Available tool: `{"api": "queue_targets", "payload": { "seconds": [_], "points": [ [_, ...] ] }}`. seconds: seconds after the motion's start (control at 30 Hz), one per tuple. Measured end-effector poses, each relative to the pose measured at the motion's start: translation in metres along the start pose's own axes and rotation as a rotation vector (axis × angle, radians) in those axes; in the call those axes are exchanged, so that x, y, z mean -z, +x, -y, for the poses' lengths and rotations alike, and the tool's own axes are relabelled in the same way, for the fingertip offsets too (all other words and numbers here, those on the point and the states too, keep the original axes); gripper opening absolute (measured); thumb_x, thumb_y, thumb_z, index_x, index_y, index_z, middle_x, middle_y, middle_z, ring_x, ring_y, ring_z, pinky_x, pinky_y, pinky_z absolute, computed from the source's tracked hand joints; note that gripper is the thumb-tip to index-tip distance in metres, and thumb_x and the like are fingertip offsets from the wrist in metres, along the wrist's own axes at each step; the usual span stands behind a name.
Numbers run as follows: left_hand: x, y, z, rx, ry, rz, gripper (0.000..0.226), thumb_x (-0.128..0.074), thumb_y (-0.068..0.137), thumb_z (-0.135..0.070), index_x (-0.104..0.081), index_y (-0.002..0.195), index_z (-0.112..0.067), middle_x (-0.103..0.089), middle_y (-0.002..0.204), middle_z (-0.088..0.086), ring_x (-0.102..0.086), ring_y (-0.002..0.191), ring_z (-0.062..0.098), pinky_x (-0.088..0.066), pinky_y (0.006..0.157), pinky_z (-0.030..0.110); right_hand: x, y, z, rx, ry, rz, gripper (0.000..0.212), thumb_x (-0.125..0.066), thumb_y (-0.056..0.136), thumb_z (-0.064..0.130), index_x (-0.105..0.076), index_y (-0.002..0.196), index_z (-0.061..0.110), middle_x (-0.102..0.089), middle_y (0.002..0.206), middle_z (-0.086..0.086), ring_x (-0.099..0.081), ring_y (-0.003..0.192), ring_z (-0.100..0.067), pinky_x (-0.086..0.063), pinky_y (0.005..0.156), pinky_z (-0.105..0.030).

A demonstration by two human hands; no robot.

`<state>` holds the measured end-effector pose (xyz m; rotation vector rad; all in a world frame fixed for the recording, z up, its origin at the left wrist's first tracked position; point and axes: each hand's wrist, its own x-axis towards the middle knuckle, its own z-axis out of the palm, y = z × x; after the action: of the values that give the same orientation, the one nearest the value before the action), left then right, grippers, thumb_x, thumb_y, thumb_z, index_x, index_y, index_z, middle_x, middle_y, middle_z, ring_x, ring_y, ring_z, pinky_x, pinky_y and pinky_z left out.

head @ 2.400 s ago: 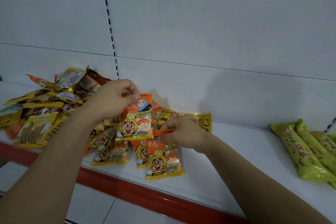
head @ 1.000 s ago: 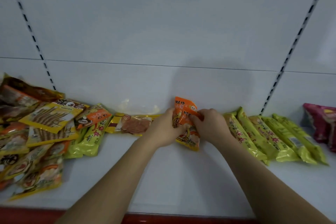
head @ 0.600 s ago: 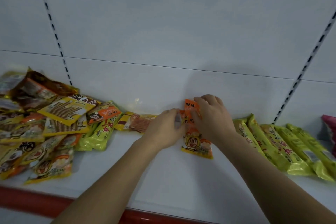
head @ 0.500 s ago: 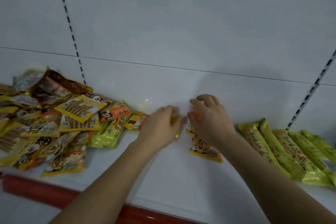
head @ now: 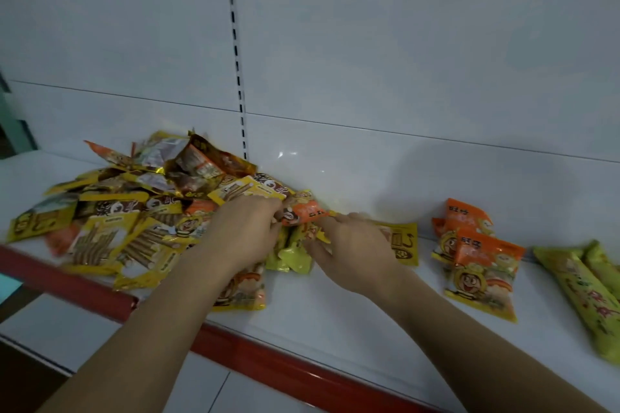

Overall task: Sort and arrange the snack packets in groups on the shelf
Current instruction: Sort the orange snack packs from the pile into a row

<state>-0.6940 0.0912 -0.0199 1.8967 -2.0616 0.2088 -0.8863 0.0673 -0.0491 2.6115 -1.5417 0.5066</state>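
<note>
A mixed pile of snack packets (head: 134,211) covers the left part of the white shelf (head: 335,308). At the pile's right edge my left hand (head: 245,231) grips an orange packet (head: 303,213) by its left end. My right hand (head: 352,245) is just to the right of it, with fingers and thumb curled on a small orange-yellow packet (head: 311,232) underneath. Yellow-green packets (head: 292,255) lie below the hands. Further right a group of orange packets (head: 479,265) lies by itself.
Long yellow-green packets (head: 583,288) lie at the far right. A flat yellow packet (head: 404,241) is behind my right hand. The shelf has a red front edge (head: 295,362) and a white back wall with a slotted upright (head: 236,60).
Both hands let go of the orange packets laid down at the right and moved left to the pile. The left hand has taken another orange packet. The view swung left.
</note>
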Motion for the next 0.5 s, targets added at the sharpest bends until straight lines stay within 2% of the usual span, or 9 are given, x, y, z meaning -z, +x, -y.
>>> {"api": "queue_targets", "payload": {
  "seconds": [0.1,0.2,0.23,0.3,0.37,0.43,0.47,0.5],
  "points": [
    [0.003,-0.003,0.025,-0.07,0.032,0.056,0.021,-0.065,0.096,-0.037,-0.07,0.113,-0.026,-0.066,0.111,-0.003,-0.057,0.112,0.022,-0.054,0.087,0.04,-0.007,0.013,0.027,-0.203,0.143,0.132,0.057,-0.045,0.088,0.069,-0.058,0.104,0.016,-0.069,0.1,-0.009,-0.063,0.099,-0.031,-0.049,0.074,-0.037],
    [0.003,-0.004,0.037,-0.124,0.022,0.087,0.029,-0.063,0.096,-0.045,-0.068,0.118,-0.028,-0.062,0.115,-0.004,-0.052,0.117,0.021,-0.05,0.089,0.038,-0.012,0.023,0.044,-0.344,0.307,0.216,0.064,-0.051,0.076,0.075,-0.06,0.102,0.018,-0.068,0.098,-0.006,-0.065,0.095,-0.03,-0.053,0.075,-0.037],
    [0.002,-0.004,0.038,-0.142,0.017,0.087,0.032,-0.063,0.095,-0.049,-0.068,0.119,-0.028,-0.062,0.116,-0.004,-0.052,0.117,0.021,-0.048,0.088,0.037,-0.012,0.025,0.046,-0.376,0.354,0.215,0.059,-0.054,0.075,0.072,-0.063,0.099,0.018,-0.069,0.096,-0.006,-0.065,0.094,-0.029,-0.054,0.076,-0.037],
    [0.0,-0.005,0.039,-0.178,-0.005,0.078,0.035,-0.062,0.095,-0.053,-0.068,0.118,-0.028,-0.062,0.115,-0.005,-0.051,0.116,0.02,-0.045,0.087,0.037,-0.008,0.026,0.05,-0.443,0.406,0.217,0.038,-0.06,0.08,0.053,-0.066,0.086,0.016,-0.07,0.087,-0.006,-0.066,0.088,-0.028,-0.056,0.074,-0.035],
    [-0.001,-0.008,0.04,-0.197,-0.059,0.025,0.03,-0.061,0.097,-0.048,-0.07,0.116,-0.026,-0.063,0.112,-0.006,-0.054,0.114,0.019,-0.047,0.089,0.036,-0.003,0.024,0.048,-0.542,0.408,0.171,0.027,-0.061,0.081,0.039,-0.062,0.073,0.013,-0.065,0.073,-0.005,-0.065,0.076,-0.027,-0.051,0.065,-0.03],
    [-0.001,-0.009,0.04,-0.205,-0.124,-0.043,0.022,-0.06,0.099,-0.039,-0.071,0.111,-0.024,-0.066,0.108,-0.006,-0.057,0.109,0.019,-0.05,0.09,0.038,0.006,0.019,0.041,-0.635,0.451,0.075,0.03,-0.062,0.077,0.036,-0.062,0.066,0.008,-0.062,0.062,-0.006,-0.065,0.068,-0.028,-0.048,0.059,-0.028],
    [-0.002,-0.009,0.039,-0.209,-0.161,-0.065,0.019,-0.059,0.1,-0.035,-0.071,0.11,-0.023,-0.067,0.106,-0.005,-0.058,0.105,0.019,-0.051,0.088,0.038,0.013,0.017,0.037,-0.67,0.524,0.019,0.033,-0.062,0.075,0.037,-0.065,0.066,0.006,-0.064,0.059,-0.008,-0.068,0.067,-0.03,-0.054,0.06,-0.03],
    [-0.001,-0.009,0.036,-0.212,-0.209,-0.08,0.019,-0.059,0.1,-0.032,-0.071,0.109,-0.021,-0.067,0.103,-0.004,-0.06,0.1,0.018,-0.052,0.084,0.038,0.019,0.015,0.033,-0.697,0.602,-0.037,0.035,-0.062,0.073,0.038,-0.07,0.069,0.004,-0.067,0.059,-0.01,-0.071,0.066,-0.032,-0.061,0.065,-0.038]
  ]
}}
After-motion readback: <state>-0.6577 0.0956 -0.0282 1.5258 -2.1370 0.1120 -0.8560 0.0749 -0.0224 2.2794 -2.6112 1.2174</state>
